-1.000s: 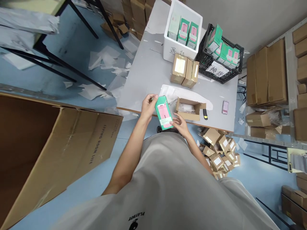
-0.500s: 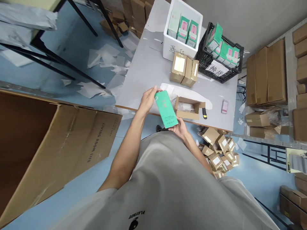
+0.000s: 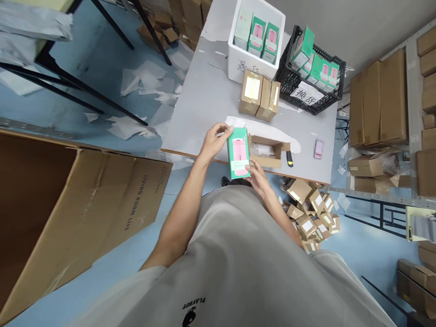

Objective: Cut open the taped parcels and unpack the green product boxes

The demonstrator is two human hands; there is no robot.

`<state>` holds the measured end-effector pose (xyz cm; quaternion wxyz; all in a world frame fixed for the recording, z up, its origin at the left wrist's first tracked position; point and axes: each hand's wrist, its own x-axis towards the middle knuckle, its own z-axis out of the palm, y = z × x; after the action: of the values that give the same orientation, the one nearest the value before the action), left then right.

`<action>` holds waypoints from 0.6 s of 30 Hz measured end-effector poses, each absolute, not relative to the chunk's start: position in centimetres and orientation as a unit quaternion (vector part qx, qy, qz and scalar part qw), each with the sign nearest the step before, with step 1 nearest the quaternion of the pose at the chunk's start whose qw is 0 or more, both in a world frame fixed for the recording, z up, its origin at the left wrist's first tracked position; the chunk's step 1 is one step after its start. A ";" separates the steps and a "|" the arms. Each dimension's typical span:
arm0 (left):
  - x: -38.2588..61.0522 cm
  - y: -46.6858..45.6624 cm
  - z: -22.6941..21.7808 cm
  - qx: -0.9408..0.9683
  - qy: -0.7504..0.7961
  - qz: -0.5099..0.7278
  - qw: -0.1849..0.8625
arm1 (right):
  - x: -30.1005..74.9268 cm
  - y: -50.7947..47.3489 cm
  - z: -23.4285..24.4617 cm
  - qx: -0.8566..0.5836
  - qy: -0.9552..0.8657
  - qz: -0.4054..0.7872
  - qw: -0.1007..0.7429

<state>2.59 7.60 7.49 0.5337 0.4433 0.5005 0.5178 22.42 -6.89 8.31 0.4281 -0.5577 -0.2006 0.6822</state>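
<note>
A green product box with a pink picture on its face is held between my two hands, above the front edge of the table. My left hand grips its upper left corner, thumb on top. Lower down, my right hand holds the bottom right edge with the fingers on the face. Just right of it on the table lies an opened cardboard carton with clear plastic wrapping inside. A black and yellow box cutter rests beside that carton.
Two taped cardboard boxes stand behind, before a white bin and a black crate, both holding green boxes. A phone-like item lies at the table's right. Discarded cartons pile on the floor; a large carton stands left.
The green box has been turned over in my hands, from a plain green side with text to the side with the pink picture. My right fingers have moved onto its face.
</note>
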 end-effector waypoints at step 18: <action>3.6 7.3 4.1 0.281 0.507 0.509 0.637 | 22.5 -6.7 10.1 -0.702 -0.643 0.159 0.262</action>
<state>3.59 7.33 4.07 0.6370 0.2808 0.5065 0.5087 22.45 -6.70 10.08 0.2619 -0.7023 -0.6427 0.1588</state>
